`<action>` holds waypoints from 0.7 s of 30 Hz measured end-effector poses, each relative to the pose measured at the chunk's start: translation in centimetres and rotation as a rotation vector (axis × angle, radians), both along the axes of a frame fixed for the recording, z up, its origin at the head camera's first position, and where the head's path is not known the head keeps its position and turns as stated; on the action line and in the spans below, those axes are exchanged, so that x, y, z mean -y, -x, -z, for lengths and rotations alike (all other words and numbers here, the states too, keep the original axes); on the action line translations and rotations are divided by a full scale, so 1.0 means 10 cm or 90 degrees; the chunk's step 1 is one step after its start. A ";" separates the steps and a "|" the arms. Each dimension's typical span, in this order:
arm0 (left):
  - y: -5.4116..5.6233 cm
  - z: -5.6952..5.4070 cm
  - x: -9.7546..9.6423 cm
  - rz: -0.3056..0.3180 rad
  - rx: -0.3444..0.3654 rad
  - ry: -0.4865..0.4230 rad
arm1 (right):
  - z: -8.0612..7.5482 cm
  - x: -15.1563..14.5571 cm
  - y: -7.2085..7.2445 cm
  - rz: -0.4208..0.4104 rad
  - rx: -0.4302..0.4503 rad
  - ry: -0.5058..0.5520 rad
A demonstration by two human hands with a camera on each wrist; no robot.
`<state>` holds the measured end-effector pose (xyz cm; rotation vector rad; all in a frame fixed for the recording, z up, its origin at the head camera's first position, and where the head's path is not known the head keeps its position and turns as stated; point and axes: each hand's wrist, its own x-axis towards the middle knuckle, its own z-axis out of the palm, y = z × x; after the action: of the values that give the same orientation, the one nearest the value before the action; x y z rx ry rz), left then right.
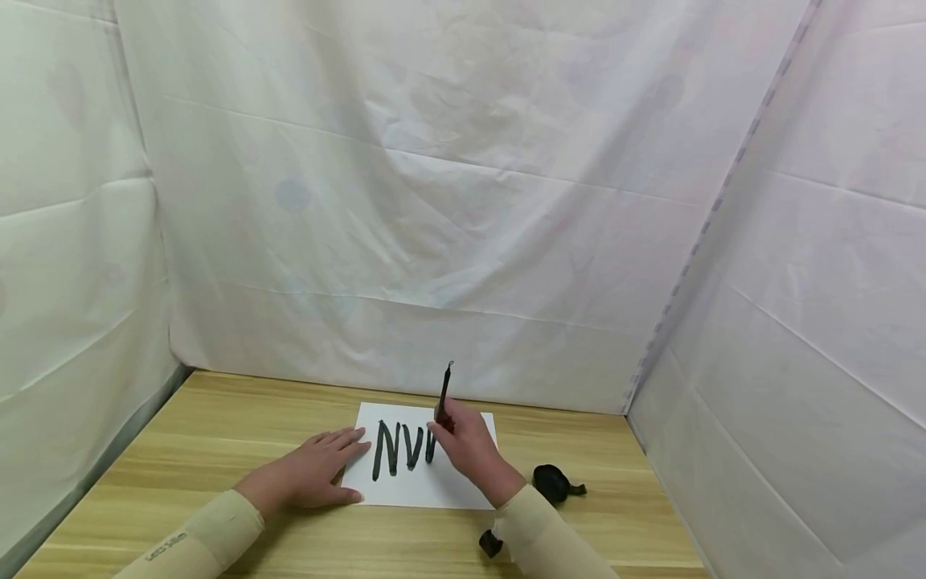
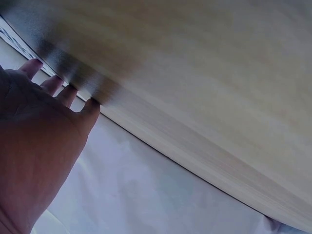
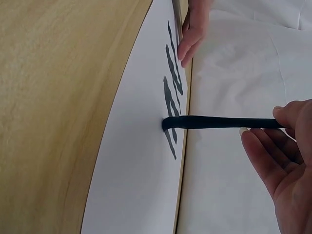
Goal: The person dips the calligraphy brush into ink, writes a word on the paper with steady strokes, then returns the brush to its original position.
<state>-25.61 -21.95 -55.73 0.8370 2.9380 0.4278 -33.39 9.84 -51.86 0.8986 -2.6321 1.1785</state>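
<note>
My right hand (image 1: 466, 438) pinches a black writing brush (image 3: 219, 122) by its handle, which stands nearly upright in the head view. In the right wrist view the brush's tip meets a white sheet of paper (image 3: 126, 131). Bold black strokes (image 1: 387, 450) on the sheet read like an N and a V, with another stroke partly behind the right hand. At the paper's left edge rests my left hand (image 1: 318, 470), fingers spread and fairly straight. The left wrist view shows only that hand's fingers against the wood, hardly any paper.
Right of the paper, a round black dish-like thing (image 1: 551, 484) with a short stub lies on the wooden table (image 1: 289, 402). A small black object (image 1: 490, 544) sits nearer me, partly covered by the right sleeve. White cloth walls (image 1: 434, 201) enclose the back and sides.
</note>
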 end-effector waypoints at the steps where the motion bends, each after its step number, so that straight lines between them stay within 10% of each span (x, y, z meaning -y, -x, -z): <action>1: 0.00 0.00 0.00 0.000 0.000 -0.001 | 0.00 0.00 -0.01 -0.001 -0.002 0.000; 21: 0.00 0.01 0.00 -0.004 0.002 -0.001 | -0.01 -0.05 -0.10 -0.020 -0.002 0.004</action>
<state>-25.62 -21.94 -55.84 0.8268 2.9382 0.4314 -32.43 10.30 -51.72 0.9435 -2.6195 1.1899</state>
